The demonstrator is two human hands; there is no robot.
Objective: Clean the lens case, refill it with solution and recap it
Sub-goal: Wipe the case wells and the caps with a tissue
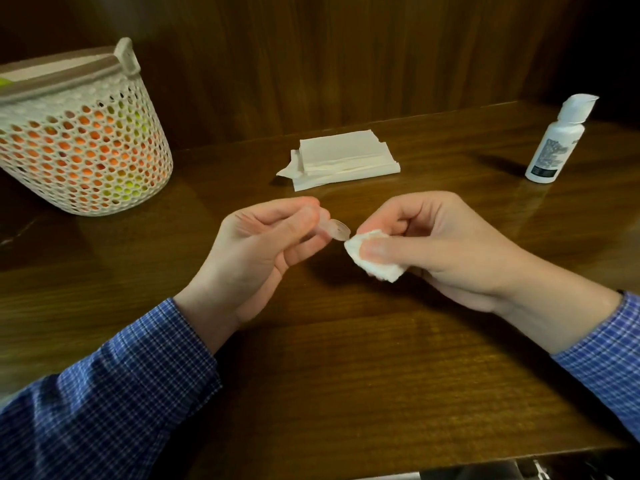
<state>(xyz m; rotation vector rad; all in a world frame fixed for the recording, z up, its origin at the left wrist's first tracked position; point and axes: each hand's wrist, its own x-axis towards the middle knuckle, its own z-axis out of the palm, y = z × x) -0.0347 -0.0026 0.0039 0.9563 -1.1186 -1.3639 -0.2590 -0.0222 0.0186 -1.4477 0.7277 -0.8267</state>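
My left hand (263,237) pinches a small clear lens case (337,231) above the middle of the wooden table (329,375); only one end of the case sticks out past the fingertips. My right hand (436,244) grips a folded white tissue wad (375,256) between thumb and fingers, its corner touching the case's exposed end. A white solution bottle (557,143) with its flip cap open stands upright at the far right of the table. No case caps are visible.
A stack of white tissues (343,159) lies at the back centre. A white perforated basket (79,140) with orange and green contents stands at the back left. A dark wooden wall panel rises behind the table.
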